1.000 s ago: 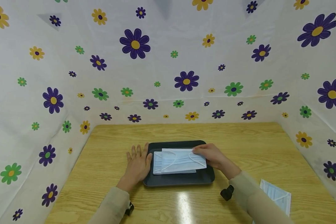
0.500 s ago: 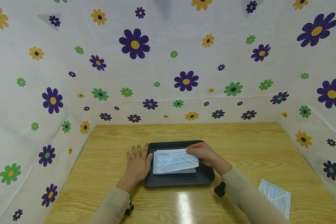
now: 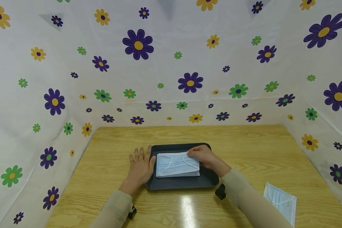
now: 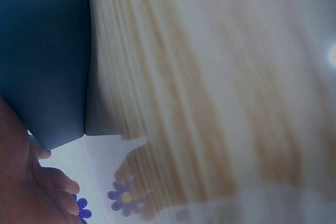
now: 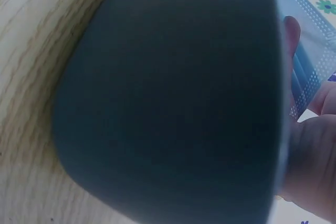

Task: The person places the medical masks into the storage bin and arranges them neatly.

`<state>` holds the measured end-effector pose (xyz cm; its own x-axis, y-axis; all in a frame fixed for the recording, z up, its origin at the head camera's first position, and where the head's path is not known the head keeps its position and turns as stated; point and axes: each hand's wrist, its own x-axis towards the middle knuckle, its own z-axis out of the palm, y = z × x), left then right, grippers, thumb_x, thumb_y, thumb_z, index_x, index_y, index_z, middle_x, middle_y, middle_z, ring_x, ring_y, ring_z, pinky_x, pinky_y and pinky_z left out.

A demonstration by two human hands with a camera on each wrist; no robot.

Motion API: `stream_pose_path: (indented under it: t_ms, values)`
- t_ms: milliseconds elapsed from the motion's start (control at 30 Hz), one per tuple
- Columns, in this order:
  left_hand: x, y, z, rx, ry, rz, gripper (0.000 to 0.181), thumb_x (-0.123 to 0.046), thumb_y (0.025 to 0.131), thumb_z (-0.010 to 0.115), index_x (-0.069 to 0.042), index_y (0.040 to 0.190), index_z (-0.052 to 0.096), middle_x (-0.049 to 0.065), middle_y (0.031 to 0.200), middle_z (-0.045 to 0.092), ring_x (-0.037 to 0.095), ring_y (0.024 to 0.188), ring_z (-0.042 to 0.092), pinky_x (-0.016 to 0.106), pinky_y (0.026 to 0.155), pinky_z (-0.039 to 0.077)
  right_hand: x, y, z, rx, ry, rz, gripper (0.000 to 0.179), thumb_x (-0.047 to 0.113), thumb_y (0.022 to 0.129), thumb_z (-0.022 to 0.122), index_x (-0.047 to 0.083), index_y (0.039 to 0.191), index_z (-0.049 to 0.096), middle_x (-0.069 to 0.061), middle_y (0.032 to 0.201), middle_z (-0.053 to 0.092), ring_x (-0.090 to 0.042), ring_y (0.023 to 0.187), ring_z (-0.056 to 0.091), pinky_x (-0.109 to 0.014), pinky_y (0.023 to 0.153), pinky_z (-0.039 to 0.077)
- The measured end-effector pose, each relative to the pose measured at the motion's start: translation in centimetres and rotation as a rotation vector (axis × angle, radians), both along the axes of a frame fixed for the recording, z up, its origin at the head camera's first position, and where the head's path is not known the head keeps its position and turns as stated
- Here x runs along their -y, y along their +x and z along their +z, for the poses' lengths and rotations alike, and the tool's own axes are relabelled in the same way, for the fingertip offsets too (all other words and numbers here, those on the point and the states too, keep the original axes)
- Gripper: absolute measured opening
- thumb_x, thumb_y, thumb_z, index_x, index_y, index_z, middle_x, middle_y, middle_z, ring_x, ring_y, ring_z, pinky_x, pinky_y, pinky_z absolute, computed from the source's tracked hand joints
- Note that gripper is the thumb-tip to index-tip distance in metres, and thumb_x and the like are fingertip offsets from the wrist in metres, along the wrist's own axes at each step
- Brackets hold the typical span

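Note:
A dark rectangular tray (image 3: pixel 182 183) lies on the table, with light blue face masks stacked inside it. My right hand (image 3: pixel 206 158) pinches the top face mask (image 3: pixel 175 163) by its far right edge; this mask lies almost squarely over the pile, its white ear loops on top. In the right wrist view, the thumb presses on the blue mask (image 5: pixel 310 40) beyond the tray wall (image 5: pixel 173 98). My left hand (image 3: pixel 139 167) rests with spread fingers at the tray's left rim, the thumb against it. The left wrist view shows the fingers (image 4: pixel 60 182) beside the tray's side (image 4: pixel 47 51).
Another face mask (image 3: pixel 282 201) lies on the wooden table (image 3: pixel 253 152) at the near right, partly behind the right forearm. A white cloth (image 3: pixel 165 66) printed with flowers encloses the table at the back and sides.
My right hand has moved left with the top mask, bringing it over the masks in the tray. The left hand has stayed at the tray's left rim.

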<state>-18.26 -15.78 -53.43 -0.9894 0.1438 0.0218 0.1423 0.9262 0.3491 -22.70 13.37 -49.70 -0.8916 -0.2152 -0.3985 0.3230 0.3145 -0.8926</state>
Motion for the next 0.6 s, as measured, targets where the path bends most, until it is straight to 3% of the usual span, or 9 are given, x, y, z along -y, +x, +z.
stream_pose_path:
  t_ms: [300,467,600]
  values:
    - [0.02,-0.04,0.03,0.005,0.006,0.000,0.065,-0.047,0.115,0.028,-0.013,0.170,0.018,0.035,0.169,0.022,0.056,0.160,0.009,0.077,0.124,0.007,0.42,-0.04,0.30,-0.205,0.119,0.039,0.028,0.011,0.100,0.069,-0.007,0.119,0.075,-0.025,0.130,0.068,-0.026,0.107,0.065,-0.034,0.087,0.055]
    - [0.02,-0.04,0.06,0.007,0.007,-0.001,0.065,-0.047,0.115,0.028,-0.013,0.170,0.018,0.035,0.169,0.022,0.056,0.160,0.009,0.077,0.124,0.007,0.66,0.02,0.62,-0.263,0.169,0.037,0.027,0.008,0.099,0.066,-0.005,0.121,0.075,-0.025,0.137,0.066,-0.033,0.119,0.063,-0.038,0.092,0.055]
    - [-0.04,-0.01,0.08,0.007,-0.001,0.001,0.065,-0.047,0.115,0.028,-0.013,0.170,0.019,0.035,0.169,0.023,0.056,0.160,0.010,0.077,0.124,0.008,0.69,0.16,0.72,-0.282,0.162,0.043,0.028,0.005,0.099,0.065,-0.006,0.123,0.073,-0.026,0.138,0.066,-0.034,0.119,0.062,-0.041,0.092,0.055]
